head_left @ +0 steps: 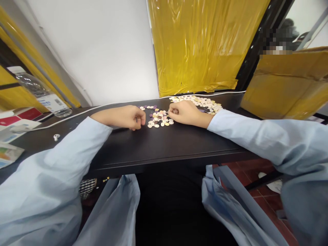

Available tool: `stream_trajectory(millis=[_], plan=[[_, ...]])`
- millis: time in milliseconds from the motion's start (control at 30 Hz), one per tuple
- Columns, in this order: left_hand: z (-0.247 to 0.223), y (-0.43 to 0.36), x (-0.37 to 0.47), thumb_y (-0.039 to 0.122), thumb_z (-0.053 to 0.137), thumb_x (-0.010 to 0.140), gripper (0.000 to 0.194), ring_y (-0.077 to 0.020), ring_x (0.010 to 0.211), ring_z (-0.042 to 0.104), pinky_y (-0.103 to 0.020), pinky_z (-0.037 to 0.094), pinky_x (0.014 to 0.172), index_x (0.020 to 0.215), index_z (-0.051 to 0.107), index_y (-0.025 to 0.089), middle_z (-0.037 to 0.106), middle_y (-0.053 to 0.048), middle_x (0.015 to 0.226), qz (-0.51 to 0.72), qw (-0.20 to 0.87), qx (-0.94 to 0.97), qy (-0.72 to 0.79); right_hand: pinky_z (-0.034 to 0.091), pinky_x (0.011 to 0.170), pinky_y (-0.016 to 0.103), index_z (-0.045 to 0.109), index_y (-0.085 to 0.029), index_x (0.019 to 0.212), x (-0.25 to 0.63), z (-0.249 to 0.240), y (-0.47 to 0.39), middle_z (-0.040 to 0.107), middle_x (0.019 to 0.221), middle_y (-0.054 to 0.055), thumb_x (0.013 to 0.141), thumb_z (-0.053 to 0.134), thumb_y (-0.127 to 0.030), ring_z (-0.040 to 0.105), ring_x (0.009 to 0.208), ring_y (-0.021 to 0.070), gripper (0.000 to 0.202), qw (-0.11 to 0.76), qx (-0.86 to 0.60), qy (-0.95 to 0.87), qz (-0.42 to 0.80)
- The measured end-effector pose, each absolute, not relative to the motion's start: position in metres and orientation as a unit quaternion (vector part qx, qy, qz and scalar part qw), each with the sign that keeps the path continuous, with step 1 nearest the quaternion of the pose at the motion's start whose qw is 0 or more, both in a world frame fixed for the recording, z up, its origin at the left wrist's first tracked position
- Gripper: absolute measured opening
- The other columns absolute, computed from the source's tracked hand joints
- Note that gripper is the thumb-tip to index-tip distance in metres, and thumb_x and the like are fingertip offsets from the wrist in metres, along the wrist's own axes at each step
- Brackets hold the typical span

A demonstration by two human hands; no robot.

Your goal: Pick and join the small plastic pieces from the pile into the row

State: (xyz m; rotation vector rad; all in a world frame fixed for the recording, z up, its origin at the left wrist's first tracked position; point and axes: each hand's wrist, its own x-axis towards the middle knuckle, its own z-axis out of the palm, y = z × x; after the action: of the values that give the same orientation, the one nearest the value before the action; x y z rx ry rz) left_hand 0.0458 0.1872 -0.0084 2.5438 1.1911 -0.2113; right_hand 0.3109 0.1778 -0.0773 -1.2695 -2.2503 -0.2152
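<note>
Several small round pale pieces, some purple or yellow, lie in a loose cluster [160, 118] on the dark table [153, 147]. Left of this cluster is my left hand [132, 118], its fingers curled down near the tabletop; whatever they hold, if anything, is hidden. My right hand [186, 112] rests at the cluster's right side with thumb and index finger pinched together, and what is between them is too small to name. Behind and to the right of that hand spreads a larger pile of similar pieces [200, 101].
A clear plastic bottle [48, 94] stands at the left, near printed packets [22, 119] and a white earbud [56, 137]. A white cable [102, 106] runs along the table's back. At the right is a taped cardboard box [287, 85]; a person is partly visible beyond it.
</note>
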Motion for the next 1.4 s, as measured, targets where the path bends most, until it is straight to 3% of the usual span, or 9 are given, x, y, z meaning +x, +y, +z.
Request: stream_trajectory(millis=[300, 500, 733, 933, 1400], plan=[[-0.012, 0.198, 0.037, 0.024, 0.057, 0.069, 0.026, -0.0172, 0.067, 0.065, -0.026, 0.045, 0.062, 0.091, 0.070, 0.021, 0.073, -0.001, 0.078, -0.002, 0.072, 0.902, 0.425, 0.028, 0.062, 0.028, 0.070, -0.017, 0.078, 0.310, -0.077, 0.178, 0.070, 0.073, 0.004, 0.083, 0.057, -0.026, 0.054, 0.066, 0.0169, 0.016, 0.270, -0.472, -0.835, -0.081], [-0.015, 0.200, 0.036, 0.024, 0.056, 0.069, 0.024, -0.0177, 0.070, 0.065, -0.026, 0.045, 0.063, 0.090, 0.069, 0.021, 0.073, -0.002, 0.082, -0.024, 0.027, 0.897, 0.440, 0.028, 0.062, 0.028, 0.071, -0.017, 0.079, 0.311, -0.079, 0.180, 0.070, 0.072, 0.004, 0.084, 0.057, -0.027, 0.054, 0.065, 0.0169, 0.017, 0.269, -0.473, -0.835, -0.082], [-0.021, 0.208, 0.030, 0.026, 0.056, 0.072, 0.039, -0.0214, 0.087, 0.068, -0.029, 0.049, 0.074, 0.108, 0.070, 0.021, 0.075, -0.005, 0.105, 0.015, -0.012, 0.893, 0.450, 0.028, 0.062, 0.028, 0.071, -0.017, 0.079, 0.310, -0.078, 0.179, 0.070, 0.072, 0.004, 0.083, 0.057, -0.026, 0.054, 0.066, 0.0168, 0.017, 0.270, -0.471, -0.836, -0.084], [-0.028, 0.210, 0.031, 0.020, 0.050, 0.073, 0.031, -0.0212, 0.086, 0.069, -0.029, 0.048, 0.074, 0.096, 0.070, 0.021, 0.076, -0.005, 0.099, -0.018, -0.019, 0.890, 0.455, 0.027, 0.061, 0.028, 0.070, -0.017, 0.078, 0.310, -0.078, 0.180, 0.069, 0.072, 0.004, 0.083, 0.056, -0.027, 0.052, 0.064, 0.0165, 0.018, 0.267, -0.473, -0.835, -0.086], [-0.029, 0.208, 0.036, 0.019, 0.049, 0.078, 0.023, -0.0182, 0.081, 0.067, -0.028, 0.047, 0.074, 0.089, 0.069, 0.021, 0.076, -0.003, 0.091, 0.002, -0.019, 0.899, 0.438, 0.028, 0.062, 0.028, 0.070, -0.017, 0.078, 0.311, -0.077, 0.179, 0.069, 0.071, 0.004, 0.083, 0.057, -0.026, 0.053, 0.064, 0.0164, 0.017, 0.272, -0.471, -0.836, -0.075]])
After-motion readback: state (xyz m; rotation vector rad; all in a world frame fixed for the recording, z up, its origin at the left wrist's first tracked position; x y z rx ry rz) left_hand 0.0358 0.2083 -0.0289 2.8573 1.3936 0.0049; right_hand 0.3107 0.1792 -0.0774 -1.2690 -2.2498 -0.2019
